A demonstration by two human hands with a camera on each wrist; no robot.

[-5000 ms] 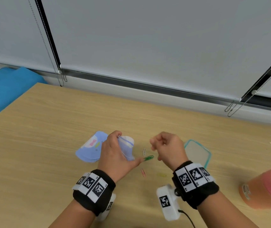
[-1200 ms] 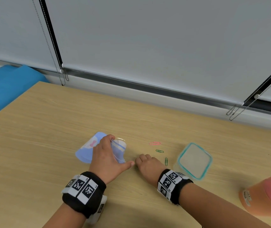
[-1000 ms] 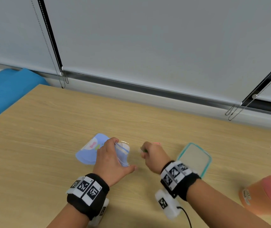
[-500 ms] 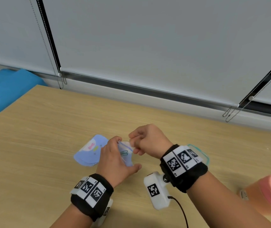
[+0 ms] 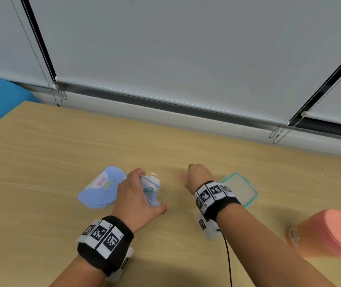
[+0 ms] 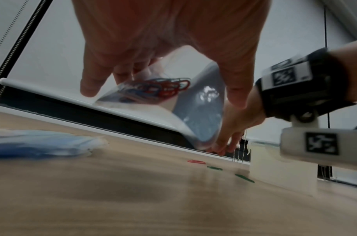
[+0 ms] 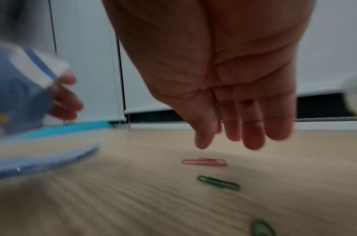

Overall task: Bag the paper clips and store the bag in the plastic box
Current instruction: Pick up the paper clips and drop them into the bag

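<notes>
Left hand (image 5: 136, 195) grips the clip-laden bag (image 6: 169, 102) off the table, right hand (image 7: 240, 111), fingers extended and empty, hovers over the pink clip (image 7: 204, 162) left of the plastic box (image 5: 240, 188); a tilted bag mouth risks spillage.

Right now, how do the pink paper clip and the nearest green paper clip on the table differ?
The pink paper clip lies farther from the camera, just under the right hand's fingers; the green paper clip lies nearer, clear of them. The pink one lies level across the right wrist view; the green one slants. Both lie flat and loose on the table, not yet bagged.
</notes>
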